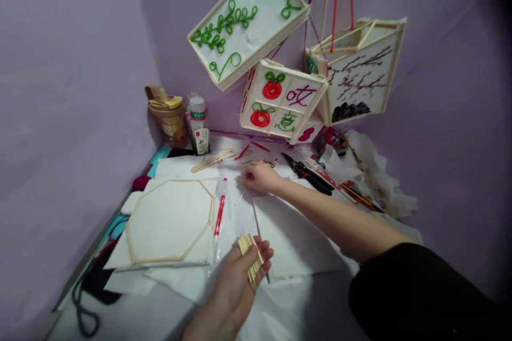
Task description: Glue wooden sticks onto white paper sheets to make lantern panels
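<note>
Gripping a bundle of sticks [250,257] in my left hand [236,285], fingers curled round it, palm up, close to my body. My right hand [260,177] is stretched fwd, fingers bent down on the tabletop, tips at a short loose stick [239,179]; can't tell whether it pinches anything. Btwn the two hands lies a white sheet [294,237]. Left of both hands sits an octagon frame [170,221] on paper, w/ a red pen [219,213] just beside its right edge. Just right of the right hand: black scissors [310,175]. Beyond and left of it: long sticks [212,160], a glue bottle [199,123], a jar [170,117]. Above the right hand hang a green-vine panel [248,21], a tomato lantern [284,101] and a branch lantern [360,74].
</note>
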